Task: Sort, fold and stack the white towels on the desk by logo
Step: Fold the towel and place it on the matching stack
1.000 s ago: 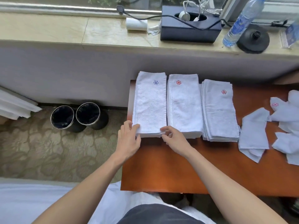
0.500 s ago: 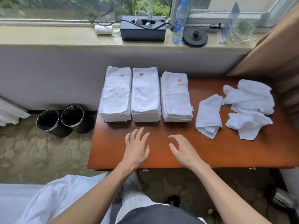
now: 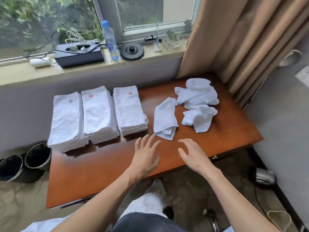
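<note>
Towels folded: blue-logo stack (image 3: 66,121), middle red-logo stack (image 3: 98,114), right red-logo stack (image 3: 129,111), side by side on the left half of the surface (image 3: 100,164).
Towels loose: half-folded towel (image 3: 164,119) just right of the stacks; crumpled heap (image 3: 199,101) beyond, near the curtain (image 3: 242,39).
Left hand (image 3: 146,156): grip apart, fingers spread, empty, just short of the half-folded towel.
Right hand (image 3: 192,155): grip apart, fingers loosely bent, empty.

My left hand (image 3: 145,158) and right hand (image 3: 192,156) have come off the near edge of the blue-logo towel stack (image 3: 66,121) and moved right. Both are now spread, holding nothing, over the desk (image 3: 100,164) at frame centre, just below the loosely folded towel (image 3: 164,119).
</note>
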The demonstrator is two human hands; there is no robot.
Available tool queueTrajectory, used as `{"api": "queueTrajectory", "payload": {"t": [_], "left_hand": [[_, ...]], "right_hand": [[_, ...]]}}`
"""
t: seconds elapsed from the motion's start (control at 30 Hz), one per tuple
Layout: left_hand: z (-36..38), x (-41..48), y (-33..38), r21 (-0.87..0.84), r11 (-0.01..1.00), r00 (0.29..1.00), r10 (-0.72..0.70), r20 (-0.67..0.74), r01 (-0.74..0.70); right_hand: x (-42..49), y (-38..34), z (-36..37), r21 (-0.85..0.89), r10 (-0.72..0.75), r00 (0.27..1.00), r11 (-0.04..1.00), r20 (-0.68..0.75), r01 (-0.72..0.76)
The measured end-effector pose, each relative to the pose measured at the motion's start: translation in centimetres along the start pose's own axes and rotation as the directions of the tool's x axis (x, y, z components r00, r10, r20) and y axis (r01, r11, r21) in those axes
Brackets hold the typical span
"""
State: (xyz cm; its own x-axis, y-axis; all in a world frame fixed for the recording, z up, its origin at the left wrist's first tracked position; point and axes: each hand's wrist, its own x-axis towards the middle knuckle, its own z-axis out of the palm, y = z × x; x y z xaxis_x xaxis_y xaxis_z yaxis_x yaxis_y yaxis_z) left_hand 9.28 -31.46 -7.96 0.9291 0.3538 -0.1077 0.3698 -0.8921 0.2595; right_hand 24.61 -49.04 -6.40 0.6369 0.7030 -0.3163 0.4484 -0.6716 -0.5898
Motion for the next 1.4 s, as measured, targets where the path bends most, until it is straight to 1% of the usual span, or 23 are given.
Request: {"api": "queueTrajectory", "payload": {"t": [0.17, 0.23, 0.4, 0.5, 0.7, 0.77, 0.87, 0.97, 1.03, 1.07, 1.13, 1.2, 1.23, 1.27, 1.33, 1.4], "left_hand": [[2.0, 6.6, 2.1, -0.039, 0.999, 1.000, 0.022, 0.020, -0.021], [3.4, 9.3, 2.8, -0.087, 0.996, 0.998, 0.029, 0.054, -0.024], [5.6, 15.9, 5.3, -0.187, 0.982, 0.991, 0.048, 0.124, -0.024], [5.8, 18.4, 6.5, -0.253, 0.967, 0.995, 0.036, 0.096, -0.011], [6.3, 22.8, 8.3, -0.371, 0.928, 0.999, 0.001, 0.050, 0.018], [6.6, 24.2, 9.4, -0.394, 0.918, 0.999, -0.026, 0.028, 0.035], [7.3, 25.5, 11.5, -0.383, 0.920, 0.995, -0.067, 0.067, 0.088], [7.7, 25.9, 13.3, -0.350, 0.926, 0.988, -0.113, 0.102, 0.142], [8.0, 25.8, 14.3, -0.328, 0.928, 0.983, -0.153, 0.101, 0.178], [7.9, 25.6, 14.9, -0.313, 0.927, 0.977, -0.184, 0.104, 0.207], [8.0, 25.2, 16.3, -0.294, 0.906, 0.952, -0.295, 0.075, 0.304], [7.5, 24.4, 19.2, -0.316, 0.849, 0.900, -0.433, 0.047, 0.424], [7.6, 24.0, 20.0, -0.348, 0.824, 0.883, -0.470, 0.023, 0.447], [7.8, 23.7, 21.1, -0.373, 0.808, 0.872, -0.490, 0.007, 0.457], [7.5, 24.0, 24.6, -0.402, 0.801, 0.873, -0.488, -0.011, 0.443], [6.7, 25.2, 27.5, -0.446, 0.795, 0.876, -0.479, -0.048, 0.410]], "right_hand": [[4.3, 3.8, -3.0, -0.019, 0.087, 0.996, 0.996, 0.002, -0.087], [6.3, 5.0, -4.0, -0.019, 0.135, 0.991, 0.991, 0.017, -0.135], [10.5, 7.8, -6.4, -0.047, 0.182, 0.982, 0.983, 0.042, -0.180], [12.1, 9.0, -7.9, -0.021, 0.196, 0.980, 0.980, 0.041, -0.196], [14.5, 11.6, -12.2, -0.025, 0.213, 0.976, 0.977, 0.046, -0.212], [15.7, 12.6, -13.5, -0.069, 0.178, 0.983, 0.982, 0.055, -0.174], [18.0, 14.5, -14.3, -0.146, 0.137, 0.986, 0.982, 0.099, -0.122], [20.2, 16.3, -14.4, -0.219, 0.092, 0.977, 0.975, 0.194, -0.048], [21.6, 17.6, -14.2, -0.251, 0.035, 0.959, 0.967, 0.280, 0.038], [22.1, 18.2, -14.2, -0.251, 0.006, 0.952, 0.965, 0.305, 0.074], [23.4, 19.4, -14.7, -0.243, -0.077, 0.952, 0.958, 0.295, 0.153], [23.8, 20.5, -16.1, -0.205, -0.187, 0.939, 0.946, 0.290, 0.252], [23.9, 20.6, -16.4, -0.184, -0.227, 0.932, 0.941, 0.282, 0.285], [23.8, 20.5, -16.8, -0.153, -0.265, 0.919, 0.936, 0.292, 0.318], [22.8, 21.7, -18.9, -0.093, -0.336, 0.887, 0.920, 0.315, 0.382], [22.3, 22.8, -21.2, -0.042, -0.400, 0.866, 0.901, 0.298, 0.431]]}}
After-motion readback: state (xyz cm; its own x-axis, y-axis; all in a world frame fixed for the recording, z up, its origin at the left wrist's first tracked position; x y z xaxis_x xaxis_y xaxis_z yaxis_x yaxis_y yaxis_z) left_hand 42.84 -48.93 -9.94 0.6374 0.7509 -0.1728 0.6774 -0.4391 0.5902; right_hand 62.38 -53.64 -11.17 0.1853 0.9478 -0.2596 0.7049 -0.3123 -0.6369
